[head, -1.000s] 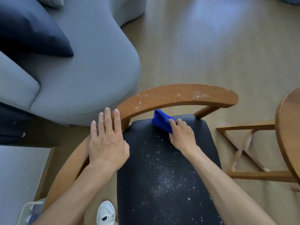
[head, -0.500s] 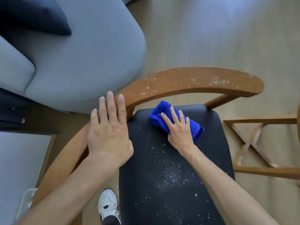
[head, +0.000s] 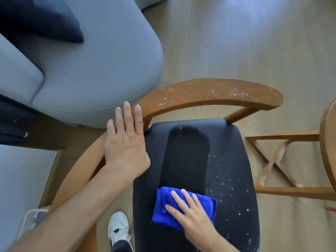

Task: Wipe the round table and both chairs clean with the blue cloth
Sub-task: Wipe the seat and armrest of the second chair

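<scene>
Right hand: the right hand (head: 195, 213) lies flat, fingers spread wide, pressing down on the blue cloth (head: 174, 208); it does not close around it.
Blue cloth: folded into a thick pad, it sits on the near part of the chair seat (head: 234, 146), slightly left of the seat's middle, partly covered by the right hand.
Left hand: the left hand (head: 125, 142) rests palm down, fingers straight and together, on the left stretch of the curved wooden armrest (head: 218, 93), holding nothing.
Chair seat: black upholstery; a clean dark strip runs from the back edge down to the cloth, with white specks scattered on both sides of it, thicker on the right.
Armrest: brown wood curving around the back of the seat, dusted with white specks along its top.
Round counter: only its wooden edge (head: 327, 142) shows at the right border, with its crossed wooden base (head: 272, 160) on the floor beside the chair.
Sofa: a grey sofa (head: 91, 70) with a dark cushion (head: 41, 17) stands just behind the chair at upper left.
Shoe: a white shoe (head: 118, 228) stands on the floor left of the seat.
</scene>
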`<state>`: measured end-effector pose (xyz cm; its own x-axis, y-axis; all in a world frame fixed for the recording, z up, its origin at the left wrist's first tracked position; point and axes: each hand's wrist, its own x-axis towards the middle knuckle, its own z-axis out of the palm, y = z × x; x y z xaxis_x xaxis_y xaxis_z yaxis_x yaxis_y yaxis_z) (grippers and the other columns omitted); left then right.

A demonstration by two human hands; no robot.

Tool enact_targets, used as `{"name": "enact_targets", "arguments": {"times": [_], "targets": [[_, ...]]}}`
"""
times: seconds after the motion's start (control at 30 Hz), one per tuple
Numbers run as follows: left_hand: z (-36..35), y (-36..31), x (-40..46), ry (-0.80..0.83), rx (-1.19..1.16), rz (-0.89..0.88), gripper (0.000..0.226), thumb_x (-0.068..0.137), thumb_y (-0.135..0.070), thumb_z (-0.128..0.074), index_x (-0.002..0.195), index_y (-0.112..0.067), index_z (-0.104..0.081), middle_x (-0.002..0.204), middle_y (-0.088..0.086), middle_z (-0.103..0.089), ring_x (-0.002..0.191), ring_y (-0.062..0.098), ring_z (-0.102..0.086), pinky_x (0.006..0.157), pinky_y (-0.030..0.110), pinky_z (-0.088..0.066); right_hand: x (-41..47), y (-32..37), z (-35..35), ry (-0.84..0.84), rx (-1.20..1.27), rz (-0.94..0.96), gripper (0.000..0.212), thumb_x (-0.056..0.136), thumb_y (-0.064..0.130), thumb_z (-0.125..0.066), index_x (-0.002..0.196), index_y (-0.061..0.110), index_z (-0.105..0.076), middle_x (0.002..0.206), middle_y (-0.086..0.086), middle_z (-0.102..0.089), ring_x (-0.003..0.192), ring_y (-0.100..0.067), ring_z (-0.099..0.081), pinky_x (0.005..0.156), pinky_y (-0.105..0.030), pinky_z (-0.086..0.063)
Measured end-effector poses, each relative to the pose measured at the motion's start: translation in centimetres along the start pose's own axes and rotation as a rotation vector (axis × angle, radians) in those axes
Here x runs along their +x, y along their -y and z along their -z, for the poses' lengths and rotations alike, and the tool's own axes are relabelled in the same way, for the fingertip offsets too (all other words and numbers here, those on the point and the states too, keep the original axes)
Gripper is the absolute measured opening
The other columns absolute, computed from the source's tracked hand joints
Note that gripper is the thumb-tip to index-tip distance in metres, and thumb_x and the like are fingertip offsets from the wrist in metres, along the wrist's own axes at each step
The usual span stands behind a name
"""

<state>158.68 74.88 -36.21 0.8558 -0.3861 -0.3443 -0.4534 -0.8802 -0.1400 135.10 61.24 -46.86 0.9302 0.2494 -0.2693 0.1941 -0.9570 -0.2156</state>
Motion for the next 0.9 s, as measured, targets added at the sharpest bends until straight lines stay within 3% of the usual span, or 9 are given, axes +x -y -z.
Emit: {"name": "enact_targets", "arguments": {"times": [0.07,0.2,0.27,0.37,0.47,0.53,0.63,0.8,0.9], "targets": [[0.0,0.0,0.0,0.007,-0.009,-0.005,0.107,0.083,-0.041,-0.044,0.135,0.002,0.04,0.153,0.027,0.025,0.146,0.041,0.009,0.118,0.047,-0.012,2.2,-1.5,2.2,-0.088,0.099,-0.077,0.076,0.036,-0.006,-0.074,0.106,0.021,-0.074,0.122,-0.008,-0.066,0.102,-0.035,-0.067,0.077,-0.042,-0.058],[-0.3,0.0,0.2,-0.001,-0.017,-0.01,0.109,0.084,-0.043,-0.045,0.135,0.002,0.039,0.153,0.027,0.026,0.146,0.041,0.009,0.118,0.048,-0.011,11.4,-6.5,7.2,-0.248,0.181,-0.346,0.07,0.064,-0.014,-0.055,0.129,0.01,-0.059,0.143,-0.017,-0.045,0.126,-0.044,-0.046,0.098,-0.053,-0.045],[-0.5,0.1,0.1,-0.012,-0.022,-0.007,0.108,0.085,-0.044,-0.045,0.136,0.002,0.037,0.153,0.027,0.024,0.146,0.042,0.008,0.118,0.048,-0.012,16.2,-8.9,8.1,-0.178,0.075,-0.495,0.07,0.08,-0.004,-0.051,0.145,0.02,-0.039,0.156,-0.01,-0.024,0.138,-0.037,-0.027,0.103,-0.051,-0.036],[-0.7,-0.1,0.2,-0.024,-0.026,-0.003,0.107,0.085,-0.044,-0.045,0.137,0.002,0.036,0.153,0.027,0.024,0.146,0.042,0.008,0.117,0.048,-0.012,20.3,-8.7,6.6,-0.017,0.043,-0.583,0.067,0.088,0.004,-0.047,0.147,0.029,-0.027,0.158,-0.007,-0.014,0.14,-0.04,-0.019,0.106,-0.058,-0.03],[-0.7,-0.3,0.2,-0.024,-0.029,-0.004,0.105,0.084,-0.041,-0.043,0.136,0.002,0.037,0.153,0.028,0.025,0.146,0.042,0.009,0.117,0.049,-0.012,19.5,-3.8,4.1,0.033,-0.033,-0.531,0.062,0.091,0.005,-0.043,0.147,0.026,-0.027,0.158,-0.011,-0.015,0.139,-0.046,-0.019,0.108,-0.061,-0.026],[-0.7,-0.2,0.2,-0.024,-0.042,-0.007,0.103,0.086,-0.042,-0.041,0.136,0.002,0.038,0.153,0.028,0.025,0.146,0.041,0.01,0.117,0.049,-0.011,17.2,0.2,2.9,-0.016,-0.04,-0.445,0.053,0.09,0.006,-0.04,0.139,0.024,-0.044,0.153,-0.012,-0.033,0.132,-0.048,-0.036,0.102,-0.059,-0.037],[-0.3,0.1,0.1,-0.006,-0.048,-0.016,0.108,0.086,-0.044,-0.047,0.136,0.001,0.038,0.153,0.026,0.026,0.146,0.04,0.01,0.118,0.048,-0.011,11.3,5.3,1.3,0.046,-0.065,-0.169,0.047,0.083,0.01,-0.039,0.113,0.028,-0.069,0.131,-0.005,-0.061,0.115,-0.042,-0.059,0.087,-0.055,-0.052],[0.2,1.2,0.2,0.045,-0.038,-0.098,0.108,0.085,-0.041,-0.047,0.13,-0.003,0.043,0.153,0.022,0.029,0.147,0.036,0.012,0.117,0.043,-0.013,1.9,5.2,-0.2,0.132,-0.072,0.244,0.025,0.084,0.027,-0.055,0.095,0.04,-0.072,0.122,0.008,-0.066,0.111,-0.029,-0.064,0.088,-0.048,-0.054],[0.4,1.3,0.3,0.058,-0.027,-0.106,0.103,0.085,-0.037,-0.044,0.132,-0.003,0.042,0.154,0.021,0.028,0.147,0.035,0.011,0.116,0.041,-0.014,2.2,1.1,2.1,0.132,-0.04,0.22,0.053,0.053,0.022,-0.079,0.101,0.041,-0.071,0.124,0.009,-0.064,0.109,-0.024,-0.065,0.084,-0.04,-0.057]]}}
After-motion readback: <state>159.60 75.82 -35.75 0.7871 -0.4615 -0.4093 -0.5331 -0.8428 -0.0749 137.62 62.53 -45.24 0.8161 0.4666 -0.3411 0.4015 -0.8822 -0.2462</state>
